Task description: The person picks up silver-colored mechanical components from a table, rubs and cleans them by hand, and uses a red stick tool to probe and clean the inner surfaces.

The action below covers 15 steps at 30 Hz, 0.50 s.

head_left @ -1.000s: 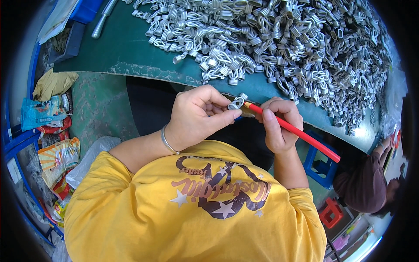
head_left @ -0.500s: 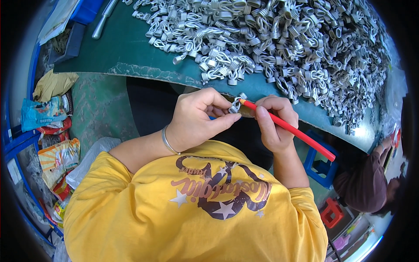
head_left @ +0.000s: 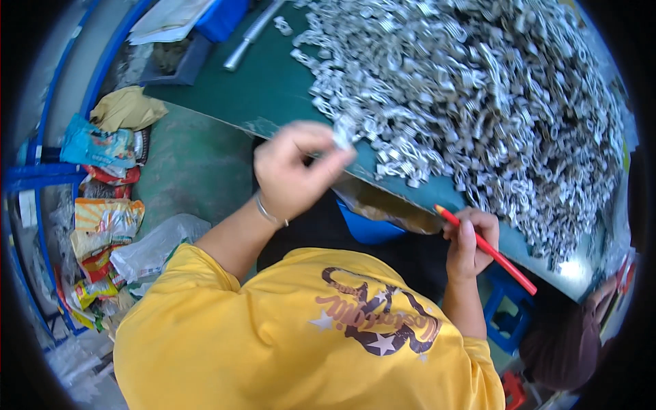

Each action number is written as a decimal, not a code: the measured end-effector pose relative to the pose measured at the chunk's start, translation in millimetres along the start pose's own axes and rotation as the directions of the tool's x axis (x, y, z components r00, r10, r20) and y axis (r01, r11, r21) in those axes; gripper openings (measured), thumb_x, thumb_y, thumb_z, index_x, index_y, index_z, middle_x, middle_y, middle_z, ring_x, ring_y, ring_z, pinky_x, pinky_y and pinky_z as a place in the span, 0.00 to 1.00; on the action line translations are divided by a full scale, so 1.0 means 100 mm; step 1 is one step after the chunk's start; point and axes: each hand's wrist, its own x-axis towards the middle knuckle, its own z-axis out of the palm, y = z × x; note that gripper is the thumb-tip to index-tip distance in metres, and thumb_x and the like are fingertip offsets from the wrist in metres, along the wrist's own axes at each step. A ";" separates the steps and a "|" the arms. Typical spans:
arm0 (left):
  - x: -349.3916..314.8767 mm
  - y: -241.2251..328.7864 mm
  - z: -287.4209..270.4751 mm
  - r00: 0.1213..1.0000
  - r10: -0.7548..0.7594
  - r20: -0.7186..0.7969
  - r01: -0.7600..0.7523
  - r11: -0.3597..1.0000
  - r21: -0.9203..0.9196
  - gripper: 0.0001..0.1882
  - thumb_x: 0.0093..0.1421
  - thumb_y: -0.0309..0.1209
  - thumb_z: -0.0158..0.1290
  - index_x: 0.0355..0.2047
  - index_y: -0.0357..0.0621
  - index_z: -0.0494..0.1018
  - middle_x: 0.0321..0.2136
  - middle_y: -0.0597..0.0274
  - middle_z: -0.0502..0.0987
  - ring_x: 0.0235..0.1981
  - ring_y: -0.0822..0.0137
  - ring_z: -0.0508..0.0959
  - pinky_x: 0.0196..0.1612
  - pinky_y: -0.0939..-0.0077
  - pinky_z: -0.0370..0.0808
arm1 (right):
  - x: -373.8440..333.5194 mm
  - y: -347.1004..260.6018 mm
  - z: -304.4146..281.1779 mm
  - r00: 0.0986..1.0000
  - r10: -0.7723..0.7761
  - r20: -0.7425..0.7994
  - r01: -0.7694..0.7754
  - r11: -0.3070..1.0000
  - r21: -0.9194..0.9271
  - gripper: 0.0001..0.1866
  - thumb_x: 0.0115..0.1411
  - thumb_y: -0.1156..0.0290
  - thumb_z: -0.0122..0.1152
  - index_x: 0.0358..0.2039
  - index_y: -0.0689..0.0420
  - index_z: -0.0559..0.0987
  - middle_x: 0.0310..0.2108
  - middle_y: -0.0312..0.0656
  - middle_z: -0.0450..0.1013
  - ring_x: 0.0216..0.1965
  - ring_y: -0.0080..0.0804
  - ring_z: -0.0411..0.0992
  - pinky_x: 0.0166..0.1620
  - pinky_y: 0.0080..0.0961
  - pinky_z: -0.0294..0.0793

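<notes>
My left hand (head_left: pixel 295 165) is over the table's front edge, thumb and forefinger pinched on a small silvery metal loop piece (head_left: pixel 344 134). The piece is smeared by motion, so its shape does not show. Lower and to the right, my right hand (head_left: pixel 473 240) grips a slim red rod (head_left: pixel 507 263) with a yellowish tip pointing up and left. The two hands are well apart. Beyond them a large heap of silvery coiled metal loop pieces (head_left: pixel 471 102) covers much of the green table (head_left: pixel 256 92).
A metal-handled tool (head_left: pixel 246 44) lies left of the heap. Farther left are a grey bin (head_left: pixel 179 65) and bagged packages (head_left: pixel 102 147). Below the table edge hangs a brownish open pouch (head_left: pixel 389 208). A blue stool (head_left: pixel 506 311) and another person's dark sleeve (head_left: pixel 564 345) are at right.
My hands have separated: the left moved away with the metal piece, the right shifted right and down with the red rod. The view has swung, so the table appears tilted.
</notes>
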 end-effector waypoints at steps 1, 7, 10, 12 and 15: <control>0.04 -0.19 -0.09 0.983 -0.129 -0.128 0.142 0.985 0.096 0.10 0.45 0.19 0.59 0.25 0.37 0.68 0.27 0.58 0.75 0.25 0.76 0.74 0.26 0.85 0.70 | -0.01 -0.01 0.00 1.000 0.010 0.003 -0.010 1.000 -0.009 0.03 0.55 0.78 0.47 0.28 0.62 0.64 0.18 0.43 0.66 0.18 0.24 0.63 0.24 0.17 0.64; 0.32 -0.89 -0.74 0.918 -0.179 -0.353 0.356 0.764 0.538 0.08 0.44 0.26 0.60 0.25 0.40 0.73 0.21 0.61 0.73 0.20 0.70 0.73 0.25 0.79 0.71 | 0.00 -0.01 0.06 1.000 -0.003 0.009 0.004 0.999 -0.042 0.03 0.55 0.78 0.47 0.27 0.63 0.64 0.18 0.44 0.66 0.18 0.24 0.63 0.24 0.17 0.64; 0.36 -0.79 -0.71 0.949 -0.038 -0.312 0.247 0.703 0.667 0.08 0.43 0.25 0.59 0.26 0.41 0.73 0.22 0.61 0.70 0.26 0.64 0.72 0.31 0.73 0.70 | -0.01 0.00 0.05 1.000 -0.019 0.017 0.020 0.997 -0.069 0.03 0.55 0.78 0.47 0.26 0.63 0.64 0.17 0.44 0.66 0.17 0.24 0.63 0.23 0.17 0.64; 0.41 -0.71 -0.57 0.976 0.000 -0.219 0.125 0.822 0.555 0.10 0.44 0.22 0.56 0.29 0.41 0.73 0.27 0.59 0.70 0.29 0.61 0.72 0.34 0.71 0.69 | -0.01 0.02 0.05 0.999 -0.029 0.024 0.031 0.996 -0.088 0.03 0.55 0.78 0.47 0.26 0.63 0.64 0.17 0.44 0.66 0.17 0.25 0.63 0.23 0.17 0.64; 0.67 -0.78 -0.42 0.957 0.224 0.183 -0.289 0.763 0.578 0.12 0.45 0.20 0.53 0.33 0.42 0.73 0.32 0.58 0.71 0.33 0.57 0.71 0.37 0.70 0.69 | -0.01 0.02 0.04 0.998 -0.054 0.028 0.057 0.992 -0.117 0.04 0.55 0.78 0.47 0.26 0.63 0.64 0.17 0.44 0.67 0.17 0.25 0.63 0.23 0.17 0.64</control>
